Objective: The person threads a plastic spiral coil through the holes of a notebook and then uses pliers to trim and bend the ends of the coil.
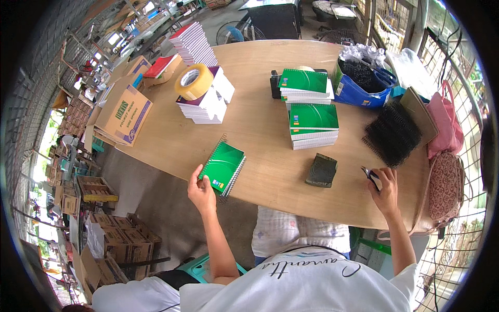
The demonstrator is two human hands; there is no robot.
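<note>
While the left hand (202, 194) pinches a green notebook (223, 167) at the near edge of the table (265, 177), the right hand (385, 191), well apart, has its fingers curled round small pliers (370, 175). I judge this notebook threaded but unfinished, since a coil end (224, 138) juts past its far edge. Farther off, I log black coils (393, 131), a front green stack (313, 116) and a rear green stack (303, 81), probably left to bind, though I can't confirm.

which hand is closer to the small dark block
Right: the right hand is to the right of the small dark block; the left hand is farther off, to its left.
</note>
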